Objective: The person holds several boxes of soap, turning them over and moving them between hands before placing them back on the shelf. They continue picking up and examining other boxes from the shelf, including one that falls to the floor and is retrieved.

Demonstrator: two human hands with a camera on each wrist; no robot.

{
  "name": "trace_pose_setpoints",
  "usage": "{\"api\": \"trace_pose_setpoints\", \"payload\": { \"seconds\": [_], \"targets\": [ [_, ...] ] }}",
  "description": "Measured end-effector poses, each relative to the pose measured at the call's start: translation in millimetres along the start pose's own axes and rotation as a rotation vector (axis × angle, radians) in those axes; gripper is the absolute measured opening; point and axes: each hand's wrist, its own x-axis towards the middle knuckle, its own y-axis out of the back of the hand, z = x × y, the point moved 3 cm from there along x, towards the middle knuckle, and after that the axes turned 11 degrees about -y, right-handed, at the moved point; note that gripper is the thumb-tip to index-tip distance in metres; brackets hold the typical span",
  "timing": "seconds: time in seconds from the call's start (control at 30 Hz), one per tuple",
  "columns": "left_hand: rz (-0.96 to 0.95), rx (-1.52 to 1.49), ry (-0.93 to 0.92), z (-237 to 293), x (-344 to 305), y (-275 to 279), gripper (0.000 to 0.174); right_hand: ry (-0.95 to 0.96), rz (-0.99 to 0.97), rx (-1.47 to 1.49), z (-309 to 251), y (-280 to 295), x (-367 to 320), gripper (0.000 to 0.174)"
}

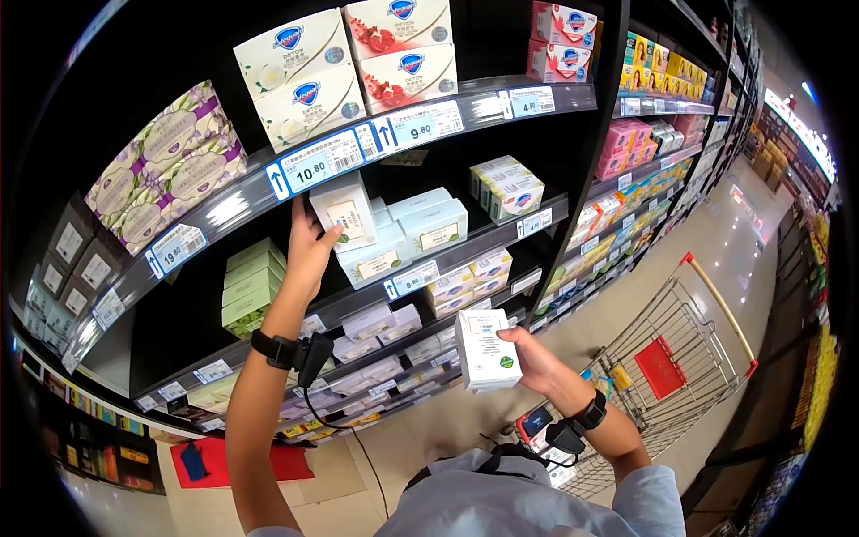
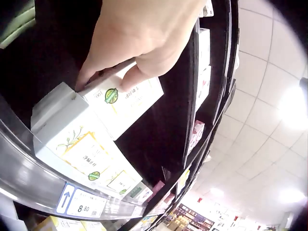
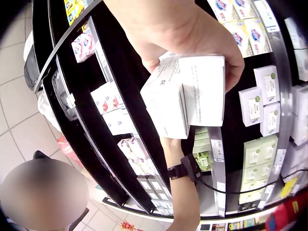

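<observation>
My left hand (image 1: 308,249) grips a white soap box (image 1: 347,213) at the lower shelf, thumb on its printed front. In the left wrist view, this box (image 2: 137,103) is tilted, close over similar white boxes (image 2: 82,139), with the thumb beside its green round mark. Some of the fingers are hidden behind it. More white boxes (image 1: 429,228) stand just right of it on the shelf. My right hand (image 1: 540,365) holds two white boxes (image 1: 486,353) together in front of my body. From the right wrist, these two boxes (image 3: 204,91) show side by side in the grasp.
A shelf edge with price tags (image 1: 313,168) runs above my left hand. Green boxes (image 1: 255,286) sit to the left on the same shelf, yellow-white packs (image 1: 507,190) to the right. A shopping cart (image 1: 707,394) stands in the aisle at right. A cable (image 1: 367,465) hangs below my left wrist.
</observation>
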Motion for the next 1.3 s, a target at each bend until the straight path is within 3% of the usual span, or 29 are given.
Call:
{"api": "trace_pose_setpoints", "payload": {
  "seconds": [0.13,0.2,0.27,0.53,0.63,0.7,0.8,1.13,1.23,1.3],
  "targets": [
    [-0.039,0.075,-0.022,15,7,4,0.073,-0.005,0.005,-0.014,0,-2,1,0.053],
    [-0.037,0.13,-0.066,23,15,9,0.067,-0.008,0.003,-0.012,1,-2,2,0.052],
    [-0.154,0.305,-0.05,32,22,11,0.058,-0.011,0.002,-0.011,1,-3,2,0.052],
    [-0.127,0.432,-0.029,23,31,23,0.044,-0.011,-0.008,0.029,4,2,1,0.052],
    [-0.065,0.239,0.019,22,29,22,0.049,-0.006,0.009,0.029,2,2,-2,0.052],
    [-0.005,0.179,0.135,28,24,20,0.048,0.0,0.012,0.032,1,3,-3,0.052],
    [0.021,-0.028,0.138,20,24,22,0.041,0.0,0.015,0.029,1,3,-4,0.053],
    [-0.06,-0.127,0.169,16,21,23,0.044,-0.01,0.011,0.02,1,-1,-4,0.053],
    [0.018,-0.228,0.161,11,13,17,0.043,-0.012,0.004,0.019,2,-2,-3,0.053],
    [0.044,-0.095,0.1,1,4,15,0.04,-0.014,0.003,0.02,3,1,-1,0.053]
  ]
}}
